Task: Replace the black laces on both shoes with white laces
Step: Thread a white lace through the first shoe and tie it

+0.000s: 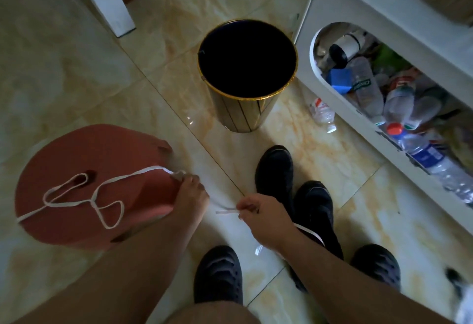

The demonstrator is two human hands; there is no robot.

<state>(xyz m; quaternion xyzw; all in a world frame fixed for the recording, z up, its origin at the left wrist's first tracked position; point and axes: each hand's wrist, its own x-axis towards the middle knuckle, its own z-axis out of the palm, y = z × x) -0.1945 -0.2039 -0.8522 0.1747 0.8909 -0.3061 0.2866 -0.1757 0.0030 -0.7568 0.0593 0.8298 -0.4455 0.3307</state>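
Two black shoes stand side by side on the tiled floor: one shoe [275,170] further away, the other shoe [316,211] nearer, partly behind my right wrist. A white lace [84,201] lies looped on a red round stool [76,167] at the left. My left hand [190,192] pinches that lace at the stool's right edge. My right hand [261,217] pinches the tip of a white lace [226,211] just left of the shoes; a white strip shows below that wrist against the nearer shoe.
A black bin with a gold rim [247,73] stands beyond the shoes. A white basket [340,103] full of plastic bottles lies at the right, with one bottle [322,114] loose on the floor. My feet in dark clogs [218,275] are at the bottom.
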